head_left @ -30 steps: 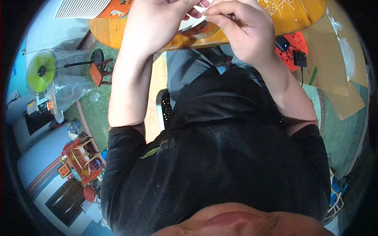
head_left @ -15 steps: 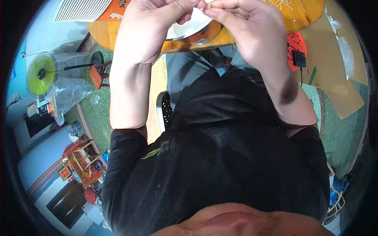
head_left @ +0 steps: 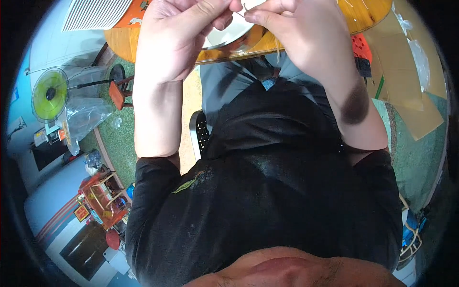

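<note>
At the top edge of the head view, both hands work close together above a white bowl [head_left: 229, 34] on a wooden table [head_left: 361, 20]. My left hand [head_left: 184, 21] is closed in a pinch; what lies between its fingertips is too small to make out. Thumb and forefinger of my right hand [head_left: 299, 24] pinch a thin pale string [head_left: 245, 6], whose short end sticks up by the fingertips. Another strand [head_left: 278, 50] hangs below the right hand over the table's front edge. The upper parts of both hands are cut off by the frame.
Loose pale threads [head_left: 348, 3] lie on the table's right side. A white ribbed sheet [head_left: 93, 14] rests on an orange surface at the far left. On the floor stand a green fan [head_left: 50, 94] and a small red-brown stool [head_left: 117, 94]; cardboard [head_left: 406, 71] lies at right.
My fingertips have drawn slightly apart, and the string end at the right fingertips now shows. The strand under my right hand hangs more plainly in sight.
</note>
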Demonstrator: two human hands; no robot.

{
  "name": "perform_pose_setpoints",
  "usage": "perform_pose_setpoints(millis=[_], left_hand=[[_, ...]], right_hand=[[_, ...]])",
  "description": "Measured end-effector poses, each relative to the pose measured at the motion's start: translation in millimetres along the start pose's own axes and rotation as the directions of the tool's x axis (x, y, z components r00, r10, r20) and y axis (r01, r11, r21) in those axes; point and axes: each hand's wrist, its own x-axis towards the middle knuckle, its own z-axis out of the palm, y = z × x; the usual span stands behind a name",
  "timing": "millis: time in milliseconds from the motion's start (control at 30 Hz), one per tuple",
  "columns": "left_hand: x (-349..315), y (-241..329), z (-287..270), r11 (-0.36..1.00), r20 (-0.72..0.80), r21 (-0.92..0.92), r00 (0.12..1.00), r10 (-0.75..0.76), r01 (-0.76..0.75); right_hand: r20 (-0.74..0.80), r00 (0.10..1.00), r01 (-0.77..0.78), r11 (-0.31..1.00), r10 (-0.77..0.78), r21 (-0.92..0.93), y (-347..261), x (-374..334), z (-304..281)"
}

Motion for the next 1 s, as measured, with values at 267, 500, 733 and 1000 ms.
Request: perform_pose_setpoints(millis=[267, 500, 733, 1000], left_hand=[[3, 18, 52, 0.533, -0.647, 0.578, 0.745, -0.163, 0.618], [7, 21, 53, 0.506, -0.625, 0.557, 0.734, -0.267, 0.659], [7, 12, 64, 0.215, -0.560, 0.800, 0.826, -0.065, 0.560], [7, 13, 69, -0.035, -0.378, 0.926, 0.926, -0.018, 0.377]], right_hand=[[0.040, 0.991, -0.135, 0.948, 0.129, 0.287, 22, 9, 2], [0.083, 0.984, -0.171, 0.965, 0.157, 0.200, 19, 11, -2], [0.053, 0.997, -0.082, 0.865, 0.065, 0.495, 54, 10, 9], [0.037, 0.972, -0.191, 0.690, 0.231, 0.698, 62, 10, 25]])
